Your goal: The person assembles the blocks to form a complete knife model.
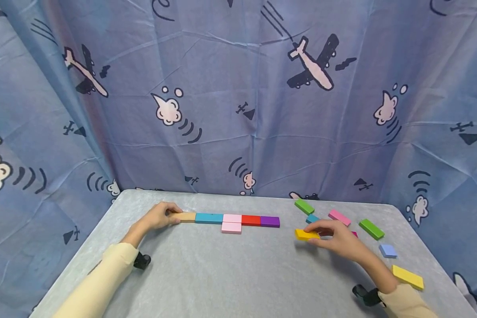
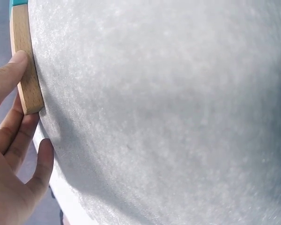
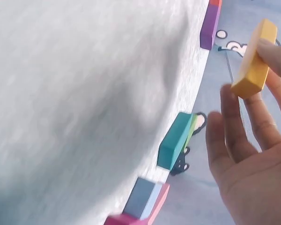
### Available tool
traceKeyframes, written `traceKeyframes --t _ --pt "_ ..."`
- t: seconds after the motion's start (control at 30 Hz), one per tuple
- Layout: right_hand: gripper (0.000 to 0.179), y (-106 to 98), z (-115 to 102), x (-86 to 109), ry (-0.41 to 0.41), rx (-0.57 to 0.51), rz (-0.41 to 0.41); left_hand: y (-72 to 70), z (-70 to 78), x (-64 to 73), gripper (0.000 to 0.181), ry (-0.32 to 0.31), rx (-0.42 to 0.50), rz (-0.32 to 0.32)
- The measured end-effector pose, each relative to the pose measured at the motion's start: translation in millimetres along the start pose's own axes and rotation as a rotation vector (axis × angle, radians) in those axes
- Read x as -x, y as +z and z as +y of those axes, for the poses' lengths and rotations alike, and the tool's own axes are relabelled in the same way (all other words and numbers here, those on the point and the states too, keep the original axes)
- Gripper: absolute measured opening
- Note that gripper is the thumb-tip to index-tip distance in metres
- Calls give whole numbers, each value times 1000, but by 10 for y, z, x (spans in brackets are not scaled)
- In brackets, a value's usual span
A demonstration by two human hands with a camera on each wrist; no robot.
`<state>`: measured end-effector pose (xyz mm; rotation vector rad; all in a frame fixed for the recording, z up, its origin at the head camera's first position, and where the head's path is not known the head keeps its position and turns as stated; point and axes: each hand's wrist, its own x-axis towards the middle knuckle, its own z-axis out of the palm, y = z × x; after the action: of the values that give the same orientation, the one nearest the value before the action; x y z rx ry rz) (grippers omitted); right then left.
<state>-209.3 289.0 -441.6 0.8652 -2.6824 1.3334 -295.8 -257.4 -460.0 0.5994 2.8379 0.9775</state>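
Observation:
My left hand (image 1: 161, 216) pinches the plain wooden block (image 2: 26, 75), thumb on one side and fingers on the other. That block ends a straight row on the left; a teal block (image 1: 209, 218), a pink block (image 1: 232, 218), a red block (image 1: 251, 220) and a purple block (image 1: 270, 221) follow to the right. A second pink block (image 1: 231, 228) lies against the row's near side. Between thumb and fingers, my right hand (image 1: 339, 240) holds a yellow block (image 3: 257, 61) raised over the table, right of the purple end.
Loose blocks lie around and beyond the right hand: green (image 1: 304, 206), teal (image 1: 312, 219), pink (image 1: 339, 217), another green (image 1: 371, 229), light blue (image 1: 388, 251) and a lighter yellow one (image 1: 407, 277). A magenta block is mostly hidden. Behind the grey-covered table (image 1: 222, 274) hangs a patterned blue curtain (image 1: 214, 110).

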Motion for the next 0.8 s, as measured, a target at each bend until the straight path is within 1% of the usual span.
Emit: traceKeyframes --t 0.1,0.23,0.27,0.37,0.47,0.5,0.6,0.8 --pt "25 60 -11 -65 21 21 19 -2 -7 1 20 -5 -1 0" --pt "25 121 -18 -157 56 33 19 -11 -18 11 21 23 8 4" --pt "25 136 -20 -182 58 38 17 -13 -22 15 21 43 4 10" --pt "24 179 -24 -250 54 52 -4 -20 -26 20 21 59 12 13" --pt "23 223 -35 -321 47 40 -33 -11 -37 8 20 51 3 23" --pt "22 240 -43 -348 42 33 -42 -9 -35 5 21 32 9 17" --pt "21 296 -91 -431 35 5 -63 3 -42 -4 21 12 0 18" --pt "23 429 -224 -611 19 -29 -71 -2 -33 -12 21 -12 -3 8"
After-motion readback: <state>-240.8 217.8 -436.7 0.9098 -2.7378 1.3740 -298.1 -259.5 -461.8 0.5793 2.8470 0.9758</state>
